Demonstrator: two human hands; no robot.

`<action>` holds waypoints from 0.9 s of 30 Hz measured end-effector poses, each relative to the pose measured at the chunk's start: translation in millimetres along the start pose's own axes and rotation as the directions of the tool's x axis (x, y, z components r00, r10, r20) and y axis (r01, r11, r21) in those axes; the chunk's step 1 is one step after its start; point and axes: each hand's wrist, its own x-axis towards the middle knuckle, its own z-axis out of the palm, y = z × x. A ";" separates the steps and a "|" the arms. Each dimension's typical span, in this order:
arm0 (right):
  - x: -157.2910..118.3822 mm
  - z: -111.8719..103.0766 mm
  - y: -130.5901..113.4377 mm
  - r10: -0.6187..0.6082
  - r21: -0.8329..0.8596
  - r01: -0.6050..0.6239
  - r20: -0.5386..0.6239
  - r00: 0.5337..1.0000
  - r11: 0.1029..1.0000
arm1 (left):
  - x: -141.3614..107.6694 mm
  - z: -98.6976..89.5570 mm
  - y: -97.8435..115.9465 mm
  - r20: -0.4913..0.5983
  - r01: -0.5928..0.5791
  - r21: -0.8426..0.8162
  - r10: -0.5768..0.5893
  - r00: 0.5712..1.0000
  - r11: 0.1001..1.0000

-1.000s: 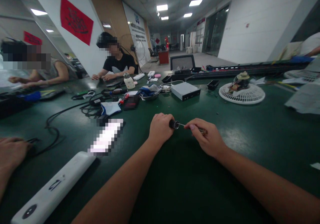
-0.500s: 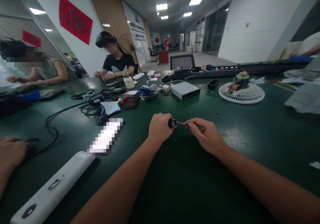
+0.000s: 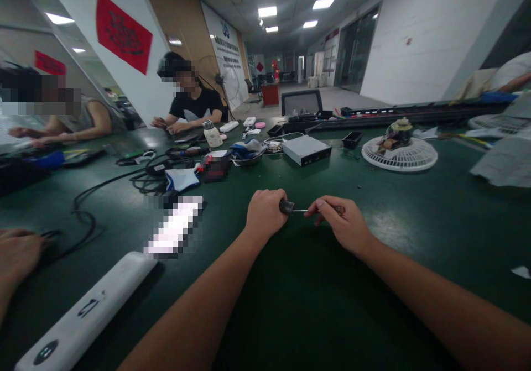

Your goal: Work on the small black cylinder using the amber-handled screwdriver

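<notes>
My left hand [image 3: 264,213] is closed around a small black-handled tool [image 3: 287,207], likely a screwdriver, with the grip poking out past my thumb. A thin metal shaft [image 3: 305,210] runs level from it toward my right hand [image 3: 342,221]. My right thumb and fingers pinch a small brownish piece [image 3: 338,209] at the shaft's far end, partly hidden by the fingers. Both hands hover above the dark green bench top [image 3: 315,282], and my forearms reach in from the bottom.
A white bar [image 3: 83,315] and a pixelated flat object [image 3: 174,227] lie to my left among black cables [image 3: 103,197]. A co-worker's hand [image 3: 16,252] rests at the left edge. Farther off are a silver box [image 3: 306,150] and a white fan grille [image 3: 399,154].
The black grip has turned, so its metal ring no longer faces me. The shaft now lies level, and my right fingers sit closer around the brownish piece. The view has shifted slightly.
</notes>
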 end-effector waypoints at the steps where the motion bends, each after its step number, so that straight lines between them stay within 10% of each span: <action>1: 0.4 0.2 0.2 0.005 0.071 -0.005 0.000 1.000 0.997 | -0.1 0.0 0.2 0.008 0.004 0.002 -0.004 1.000 1.000; 27: -0.1 1.7 -4.6 -0.008 -0.090 0.012 0.037 0.999 0.996 | -0.4 3.2 0.4 0.021 -0.024 0.000 0.024 0.999 1.000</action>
